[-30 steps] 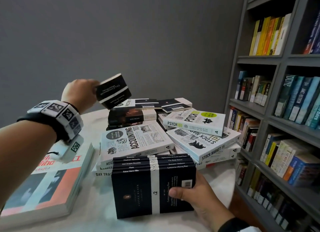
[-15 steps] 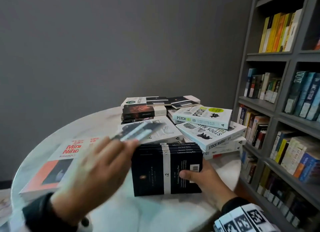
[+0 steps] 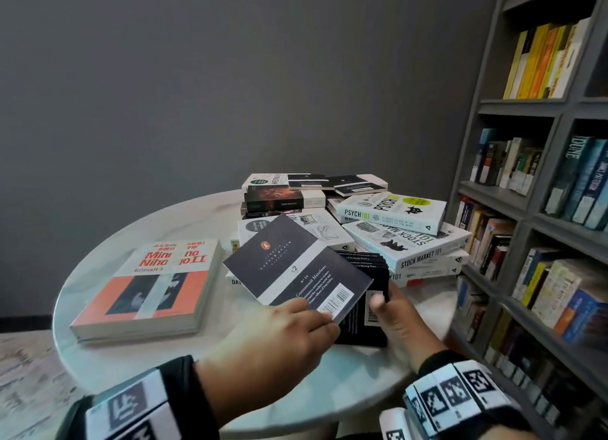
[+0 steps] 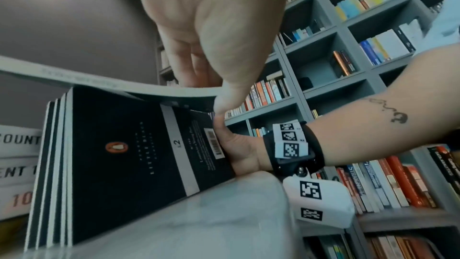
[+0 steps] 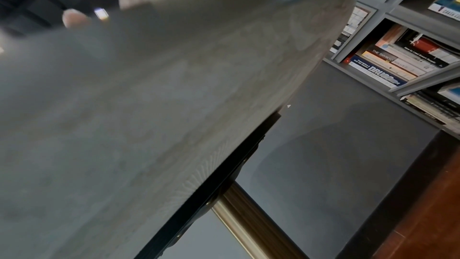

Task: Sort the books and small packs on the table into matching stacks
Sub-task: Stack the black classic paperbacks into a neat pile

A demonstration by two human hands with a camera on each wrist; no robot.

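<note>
Booklet [image 3: 297, 268], thin, black with a white band and barcode, pinched by left hand [image 3: 276, 337]; right hand [image 3: 399, 321] grips matching black stack [image 4: 119, 155].

You have a thin black booklet [image 3: 296, 268] with a white band and a barcode, held tilted above the tabletop's [image 3: 108, 357] near right part; under it a set of matching black booklets [image 3: 368, 308] stands on edge near the tabletop's near right edge; a large orange-and-white book [image 3: 148, 288] lies flat toward the left edge; white hardbacks [image 3: 394, 239] and small dark paperbacks [image 3: 286, 197] lie piled askew at the far right.
</note>
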